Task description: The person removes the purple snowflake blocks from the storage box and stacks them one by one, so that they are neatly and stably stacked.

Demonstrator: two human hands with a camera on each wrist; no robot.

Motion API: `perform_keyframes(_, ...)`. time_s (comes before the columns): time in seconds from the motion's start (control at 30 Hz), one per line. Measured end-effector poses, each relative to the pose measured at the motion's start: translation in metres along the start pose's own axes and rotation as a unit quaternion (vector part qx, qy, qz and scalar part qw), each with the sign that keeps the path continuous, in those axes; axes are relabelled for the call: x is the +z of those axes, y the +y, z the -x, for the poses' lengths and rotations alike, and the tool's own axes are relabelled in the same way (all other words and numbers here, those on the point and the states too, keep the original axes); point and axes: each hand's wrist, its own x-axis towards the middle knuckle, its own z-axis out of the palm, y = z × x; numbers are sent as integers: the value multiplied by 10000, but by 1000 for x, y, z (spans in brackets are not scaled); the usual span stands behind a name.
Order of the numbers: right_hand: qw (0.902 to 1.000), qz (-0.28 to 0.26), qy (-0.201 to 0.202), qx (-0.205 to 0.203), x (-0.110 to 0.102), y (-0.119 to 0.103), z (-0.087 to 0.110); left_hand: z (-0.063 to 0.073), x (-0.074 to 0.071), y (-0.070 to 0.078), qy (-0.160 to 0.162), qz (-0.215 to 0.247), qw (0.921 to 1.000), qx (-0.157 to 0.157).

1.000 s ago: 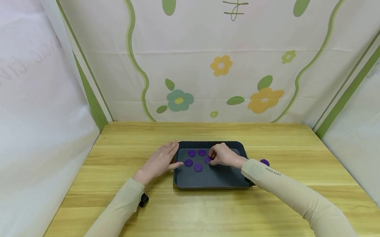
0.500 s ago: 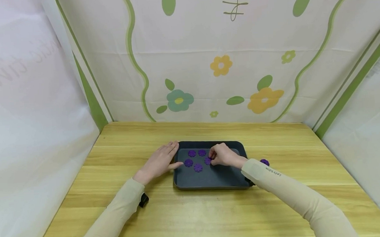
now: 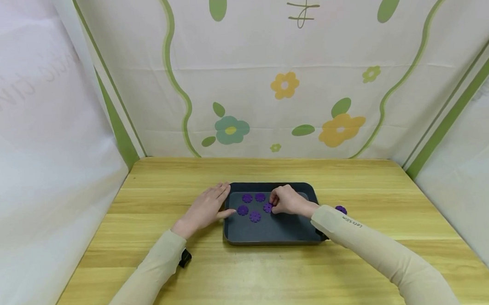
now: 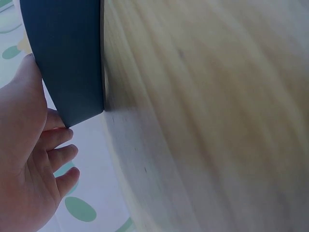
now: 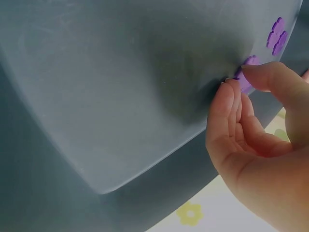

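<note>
My right hand [image 3: 289, 200] reaches into a dark grey tray [image 3: 290, 228] and pinches a purple disc with a notched, flower-like edge [image 3: 267, 208] between thumb and fingertips, low at the tray floor. In the right wrist view the thumb and fingers partly cover that purple disc [image 5: 248, 77]. Several similar purple discs [image 3: 255, 216] lie flat nearby in the tray's left half. My left hand [image 3: 206, 205] rests against the tray's left edge with extended fingers at the far-left corner and the thumb over the rim. The left wrist view shows it beside the tray's outer wall [image 4: 67, 58].
One more purple disc [image 3: 340, 209] lies on the wooden table [image 3: 255, 281] right of the tray, partly behind the right sleeve [image 3: 356, 232]. A white cloth backdrop [image 3: 241, 88] with printed flowers stands behind the table, with white cloth on both sides.
The pinched disc shows slightly more beside the right fingertips than a second ago. Both hands and the tray stay in place.
</note>
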Motion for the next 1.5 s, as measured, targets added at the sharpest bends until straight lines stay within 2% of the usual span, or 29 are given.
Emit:
perform_keyframes(0.57, 10000, 26, -41, -40, -2, 3, 4, 1, 0, 0, 7, -9, 10000, 7)
perform_keyframes(0.9, 9994, 166, -79, -297, -3, 6, 4, 2, -1, 0, -5, 4, 10000, 4)
perform_keyframes(1.13, 9999, -5, -76, -133, -9, 8, 8, 0, 0, 1, -98, 59, 9999, -49)
perform_keyframes(1.5, 9999, 14, 88, -132, -21, 18, 18, -1, 0, 1, -198, 65, 9997, -92)
